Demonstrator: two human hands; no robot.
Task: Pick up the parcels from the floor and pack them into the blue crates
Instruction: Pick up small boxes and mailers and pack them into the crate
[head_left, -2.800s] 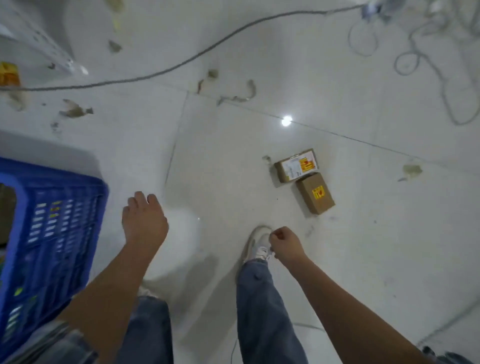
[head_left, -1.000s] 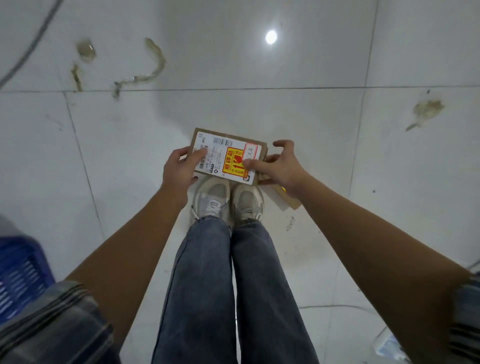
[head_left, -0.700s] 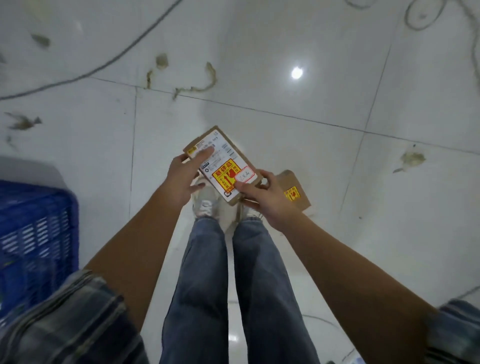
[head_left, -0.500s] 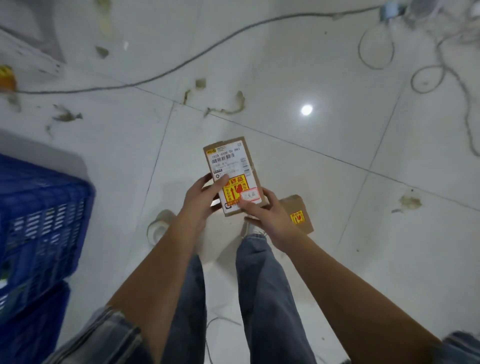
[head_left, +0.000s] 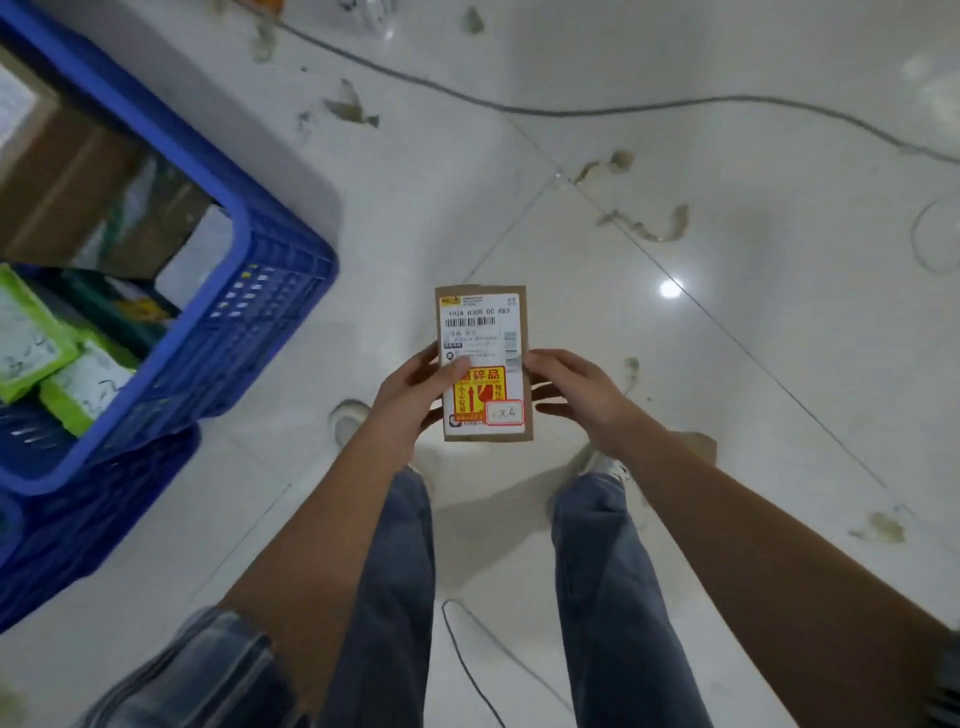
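A flat brown cardboard parcel (head_left: 483, 332) with a white shipping label and a yellow-red sticker is held upright above the floor between my two hands. My left hand (head_left: 410, 395) grips its left edge with the thumb on the label. My right hand (head_left: 571, 395) holds its right edge, thumb on top and fingers underneath. A blue crate (head_left: 275, 291) stands to the left of the parcel, holding brown boxes and green packets. It sits on a second blue crate (head_left: 78, 545). A corner of another brown parcel (head_left: 698, 447) shows on the floor behind my right forearm.
White tiled floor with brown stains. A dark cable (head_left: 623, 109) runs across the far floor, and a thin wire (head_left: 467, 649) lies between my legs. My legs in jeans and pale shoes stand below the parcel.
Both hands have raised the labelled parcel from the floor and turned it upright. The view has swung left, so the blue crates now fill the left side, closer to the parcel.
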